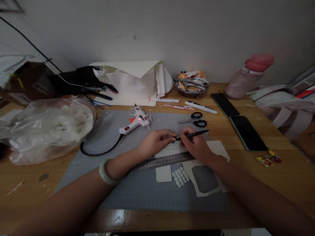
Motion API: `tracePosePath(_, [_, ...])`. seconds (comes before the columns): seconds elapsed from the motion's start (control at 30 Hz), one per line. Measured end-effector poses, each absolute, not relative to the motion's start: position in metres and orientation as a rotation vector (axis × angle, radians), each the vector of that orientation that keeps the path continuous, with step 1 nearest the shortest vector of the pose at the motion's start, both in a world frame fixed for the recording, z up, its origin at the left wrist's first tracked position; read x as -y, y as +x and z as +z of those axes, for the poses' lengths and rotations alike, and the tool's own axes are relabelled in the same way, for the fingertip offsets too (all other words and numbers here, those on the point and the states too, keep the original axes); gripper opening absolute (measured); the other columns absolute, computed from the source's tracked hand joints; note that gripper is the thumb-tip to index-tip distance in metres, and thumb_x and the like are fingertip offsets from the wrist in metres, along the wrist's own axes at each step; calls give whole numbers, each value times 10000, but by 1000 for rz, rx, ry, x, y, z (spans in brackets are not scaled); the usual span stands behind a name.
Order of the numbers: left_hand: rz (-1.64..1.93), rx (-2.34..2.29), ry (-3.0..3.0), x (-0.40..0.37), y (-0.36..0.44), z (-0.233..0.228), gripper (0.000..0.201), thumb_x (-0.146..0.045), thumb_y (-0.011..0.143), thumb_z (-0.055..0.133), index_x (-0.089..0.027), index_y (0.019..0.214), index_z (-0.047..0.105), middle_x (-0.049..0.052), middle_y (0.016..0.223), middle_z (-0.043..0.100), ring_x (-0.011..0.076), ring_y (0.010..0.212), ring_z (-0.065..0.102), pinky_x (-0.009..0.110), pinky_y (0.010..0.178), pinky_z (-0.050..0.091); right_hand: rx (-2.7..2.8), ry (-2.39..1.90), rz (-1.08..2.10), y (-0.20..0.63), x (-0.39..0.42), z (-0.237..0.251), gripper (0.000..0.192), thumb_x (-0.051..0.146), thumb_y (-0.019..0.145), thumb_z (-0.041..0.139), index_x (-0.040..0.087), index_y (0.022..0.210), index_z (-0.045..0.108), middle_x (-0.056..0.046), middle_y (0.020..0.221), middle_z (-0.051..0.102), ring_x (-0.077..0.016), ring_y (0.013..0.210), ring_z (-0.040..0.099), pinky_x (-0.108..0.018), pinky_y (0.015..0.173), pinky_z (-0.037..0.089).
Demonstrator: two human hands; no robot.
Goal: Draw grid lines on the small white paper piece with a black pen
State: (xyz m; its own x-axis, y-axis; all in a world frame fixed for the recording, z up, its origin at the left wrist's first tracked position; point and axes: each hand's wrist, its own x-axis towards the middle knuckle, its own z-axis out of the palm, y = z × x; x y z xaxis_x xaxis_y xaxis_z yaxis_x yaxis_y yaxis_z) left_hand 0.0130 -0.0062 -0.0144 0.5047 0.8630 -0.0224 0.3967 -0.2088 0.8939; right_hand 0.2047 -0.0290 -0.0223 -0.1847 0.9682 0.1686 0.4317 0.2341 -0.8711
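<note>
We read only the graduation numerals on the metal ruler [163, 161], lying on the cutting mat [128, 193]; individual figures are too small to confirm. Printing on the snack wrappers [268, 160] and the markers [200, 107] is not legible

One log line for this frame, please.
right hand: grips black pen | left hand: at pen tip, on white paper sheet | steel ruler: below hands | white glue gun: on grey cutting mat
</note>
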Motion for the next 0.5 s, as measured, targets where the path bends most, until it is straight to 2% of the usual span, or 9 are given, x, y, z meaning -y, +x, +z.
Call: tracePosePath(0.5, [609,-1088,1811,7,12,-16,278,-363,853,577,-218,1038,727,21,870,748,164,782,644,239,703,495,1783,-1291,878,206,31,-23,148,252,865,474,223,721,456,45,606,475,-123,573,455,-257,585,361])
